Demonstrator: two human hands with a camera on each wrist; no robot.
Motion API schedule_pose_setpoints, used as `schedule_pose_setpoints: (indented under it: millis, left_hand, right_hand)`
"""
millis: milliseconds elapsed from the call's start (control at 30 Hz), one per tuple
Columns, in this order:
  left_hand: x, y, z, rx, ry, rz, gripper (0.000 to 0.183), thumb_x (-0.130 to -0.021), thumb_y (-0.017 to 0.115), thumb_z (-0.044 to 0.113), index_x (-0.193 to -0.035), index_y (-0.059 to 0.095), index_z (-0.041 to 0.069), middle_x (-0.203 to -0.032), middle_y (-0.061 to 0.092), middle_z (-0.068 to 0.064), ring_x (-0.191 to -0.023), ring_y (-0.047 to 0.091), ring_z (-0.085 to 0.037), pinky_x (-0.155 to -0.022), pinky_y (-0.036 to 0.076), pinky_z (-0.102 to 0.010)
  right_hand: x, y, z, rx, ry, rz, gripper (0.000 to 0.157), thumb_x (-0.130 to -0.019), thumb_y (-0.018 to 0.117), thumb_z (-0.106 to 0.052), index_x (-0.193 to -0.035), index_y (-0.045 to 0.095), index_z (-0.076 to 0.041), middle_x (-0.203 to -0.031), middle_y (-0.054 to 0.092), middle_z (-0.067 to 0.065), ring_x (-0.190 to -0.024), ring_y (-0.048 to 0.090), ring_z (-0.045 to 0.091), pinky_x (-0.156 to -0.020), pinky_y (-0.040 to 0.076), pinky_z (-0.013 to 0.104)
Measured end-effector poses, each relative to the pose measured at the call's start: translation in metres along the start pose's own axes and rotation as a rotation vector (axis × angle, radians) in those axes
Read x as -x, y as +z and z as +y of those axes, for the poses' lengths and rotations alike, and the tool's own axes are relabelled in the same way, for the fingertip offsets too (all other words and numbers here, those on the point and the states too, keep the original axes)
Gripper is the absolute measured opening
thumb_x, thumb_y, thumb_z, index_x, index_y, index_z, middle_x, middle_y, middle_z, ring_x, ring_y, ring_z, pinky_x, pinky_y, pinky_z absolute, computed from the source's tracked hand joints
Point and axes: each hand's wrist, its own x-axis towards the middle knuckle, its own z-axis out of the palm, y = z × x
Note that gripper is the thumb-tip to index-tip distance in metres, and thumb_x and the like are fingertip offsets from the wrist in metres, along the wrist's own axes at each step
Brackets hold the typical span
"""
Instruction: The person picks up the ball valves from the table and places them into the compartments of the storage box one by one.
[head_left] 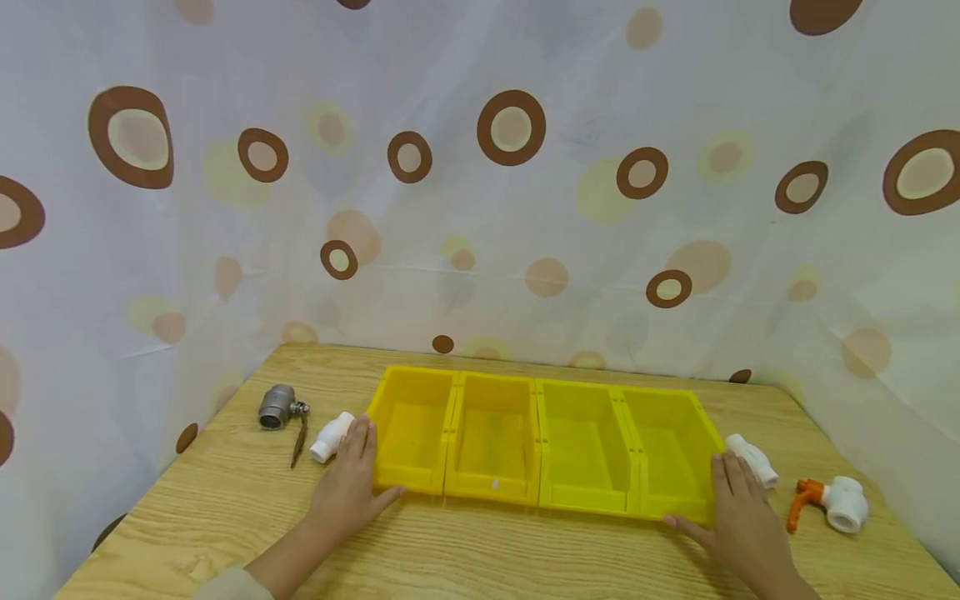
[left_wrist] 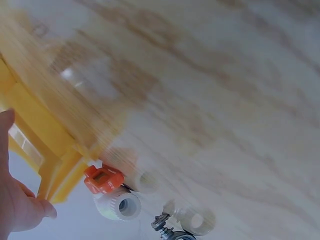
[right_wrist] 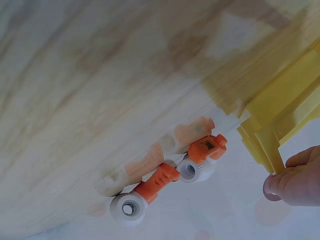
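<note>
A row of joined yellow bins (head_left: 442, 492) lies across the table. My left hand (head_left: 347, 483) rests on the row's left end, fingers straight along the side and thumb at the front edge. At the opposite end my right hand (head_left: 750, 521) touches the side and front corner likewise. Both wrist views show a yellow bin corner between thumb and fingers. Beside the left fingers lies a white plastic ball valve (head_left: 332, 437); its orange handle (left_wrist: 105, 180) shows in the left wrist view. Another white valve (head_left: 752, 461) lies by the right fingers, with an orange handle (right_wrist: 207, 148).
A grey metal ball valve (head_left: 277, 407) with a lever lies farther left on the wooden table (head_left: 480, 554). Far right is a white ball valve (head_left: 846, 504) with an orange handle. A patterned curtain (head_left: 480, 208) hangs behind and around the table.
</note>
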Motion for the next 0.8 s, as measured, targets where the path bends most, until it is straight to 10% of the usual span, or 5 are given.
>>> schedule_pose_setpoints:
  millis: [800]
  left_hand:
    - [0.0077, -0.0046, 0.0038, 0.065, -0.021, -0.022, 0.093, -0.074, 0.076, 0.037, -0.134, 0.032, -0.018, -0.142, 0.03, -0.035, -0.133, 0.03, -0.045, -0.104, 0.033, -0.056]
  right_hand:
    - [0.0069, 0.0003, -0.0003, -0.007, -0.029, 0.067, 0.109, -0.068, 0.069, -0.062, -0.128, 0.035, 0.023, -0.131, 0.036, 0.043, -0.121, 0.034, 0.053, -0.096, 0.032, 0.065]
